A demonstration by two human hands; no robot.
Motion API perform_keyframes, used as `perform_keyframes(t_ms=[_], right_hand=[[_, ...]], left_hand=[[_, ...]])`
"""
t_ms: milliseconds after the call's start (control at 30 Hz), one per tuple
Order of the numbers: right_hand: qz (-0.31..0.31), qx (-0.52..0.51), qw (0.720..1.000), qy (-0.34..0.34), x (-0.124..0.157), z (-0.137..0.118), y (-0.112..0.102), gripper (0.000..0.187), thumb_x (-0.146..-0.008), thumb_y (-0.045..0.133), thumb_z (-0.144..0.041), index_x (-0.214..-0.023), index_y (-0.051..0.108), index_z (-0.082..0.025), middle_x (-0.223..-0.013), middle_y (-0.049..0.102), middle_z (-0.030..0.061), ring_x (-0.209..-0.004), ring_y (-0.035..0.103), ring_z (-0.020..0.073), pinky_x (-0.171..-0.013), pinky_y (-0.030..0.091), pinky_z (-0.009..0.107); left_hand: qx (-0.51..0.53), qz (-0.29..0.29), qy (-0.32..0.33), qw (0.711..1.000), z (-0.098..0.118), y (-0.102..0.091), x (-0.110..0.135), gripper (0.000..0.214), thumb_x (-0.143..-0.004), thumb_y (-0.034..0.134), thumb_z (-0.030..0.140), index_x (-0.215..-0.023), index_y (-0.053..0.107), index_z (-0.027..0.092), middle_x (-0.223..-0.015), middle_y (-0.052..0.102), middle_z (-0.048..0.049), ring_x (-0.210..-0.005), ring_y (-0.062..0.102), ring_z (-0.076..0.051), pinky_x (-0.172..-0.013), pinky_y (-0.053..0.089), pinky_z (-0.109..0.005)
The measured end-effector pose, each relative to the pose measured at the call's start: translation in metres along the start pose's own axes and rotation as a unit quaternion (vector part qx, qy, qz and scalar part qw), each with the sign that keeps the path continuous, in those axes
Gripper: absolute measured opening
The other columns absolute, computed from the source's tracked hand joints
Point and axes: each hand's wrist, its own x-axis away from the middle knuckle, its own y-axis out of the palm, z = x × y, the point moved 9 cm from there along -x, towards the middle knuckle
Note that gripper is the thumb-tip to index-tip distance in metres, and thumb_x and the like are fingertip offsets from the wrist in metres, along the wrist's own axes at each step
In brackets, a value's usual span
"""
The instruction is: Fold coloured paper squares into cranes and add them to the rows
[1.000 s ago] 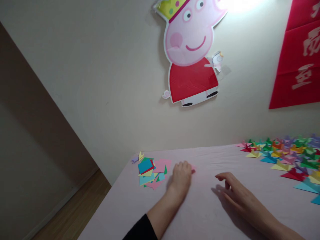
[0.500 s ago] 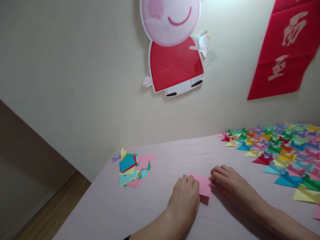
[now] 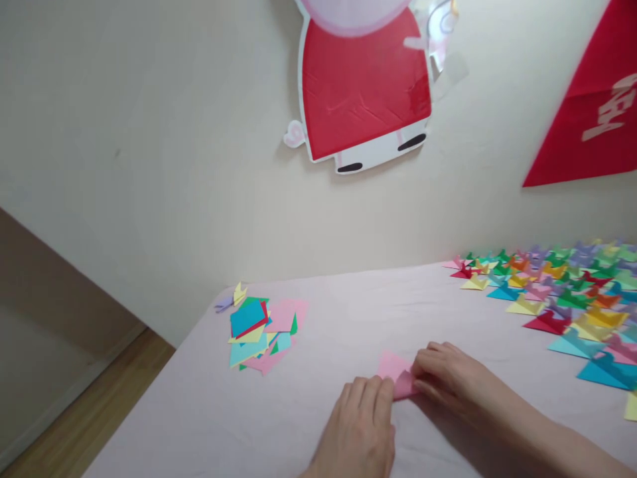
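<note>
A small pink sheet of paper (image 3: pixel 392 364) lies on the cloth in front of me, its right near part folded up. My left hand (image 3: pixel 359 421) rests at its near left edge, fingers together and fingertips on the paper; the thumb is hidden. From the right, my right hand (image 3: pixel 448 373) pinches the folded flap with bent fingers.
To the left lies a loose pile of coloured paper sheets (image 3: pixel 249 318), with a yellow folded piece (image 3: pixel 239 294) and a purple one (image 3: pixel 223 304) behind it. Rows of folded paper figures (image 3: pixel 572 299) cover the right side. A wall (image 3: pixel 199 199) stands behind the pink-covered surface (image 3: pixel 189 411).
The near right part of the pink paper has been folded up. My right hand has closed onto it, and my left hand has shifted toward me. The view has tilted down slightly.
</note>
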Motion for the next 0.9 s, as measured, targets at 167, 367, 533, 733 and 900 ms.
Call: perform_keyframes(t_ms=[167,367,533,733,900], right_hand=[[-0.003,-0.076,0.992,0.105,-0.010,0.010,0.008,0.015,-0.088,0.047,-0.028,-0.077,0.057,-0.024,-0.077,0.071,0.0017,-0.069,0.063,0.0186,-0.061,0.044,0.027],[0.029,-0.083,0.990,0.106,-0.020,0.008,0.012,0.013,-0.092,0.045,-0.033,-0.087,0.054,-0.026,-0.075,0.070,-0.0007,-0.066,0.064,0.0173,-0.061,0.043,0.026],[0.047,-0.058,0.992,0.099,-0.017,0.005,0.010,0.018,-0.094,0.042,-0.035,-0.084,0.053,-0.026,-0.075,0.070,0.0008,-0.065,0.064,0.0181,-0.060,0.044,0.027],[0.051,-0.037,0.994,0.093,-0.017,0.007,0.012,0.021,-0.095,0.040,-0.034,-0.082,0.054,-0.025,-0.075,0.068,0.0017,-0.066,0.064,0.0183,-0.061,0.044,0.028],[0.044,-0.024,0.995,0.087,-0.019,0.000,0.010,0.021,-0.094,0.038,-0.029,-0.081,0.055,-0.024,-0.078,0.068,0.0023,-0.070,0.064,0.0184,-0.064,0.045,0.029]], left_hand=[[-0.015,0.028,-0.010,0.999,-0.008,0.025,0.018,0.066,-0.087,0.062,0.031,-0.146,0.035,0.018,-0.141,0.050,-0.0194,-0.117,0.056,-0.033,-0.092,0.052,-0.045],[-0.015,0.012,-0.009,1.000,-0.006,0.020,0.010,0.059,-0.084,0.068,0.034,-0.136,0.047,0.016,-0.133,0.056,-0.0201,-0.109,0.059,-0.033,-0.086,0.054,-0.044],[0.001,-0.008,-0.009,1.000,-0.005,0.012,0.001,0.057,-0.087,0.063,0.035,-0.139,0.045,0.017,-0.132,0.057,-0.0175,-0.104,0.059,-0.031,-0.081,0.053,-0.042],[-0.028,-0.002,0.007,1.000,-0.004,0.005,-0.007,0.059,-0.086,0.064,0.042,-0.136,0.049,0.014,-0.128,0.061,-0.0131,-0.095,0.058,-0.028,-0.074,0.051,-0.039],[-0.059,0.026,0.012,0.998,0.000,-0.005,-0.007,0.056,-0.088,0.062,0.044,-0.135,0.051,0.016,-0.130,0.061,-0.0074,-0.092,0.056,-0.024,-0.071,0.051,-0.038]])
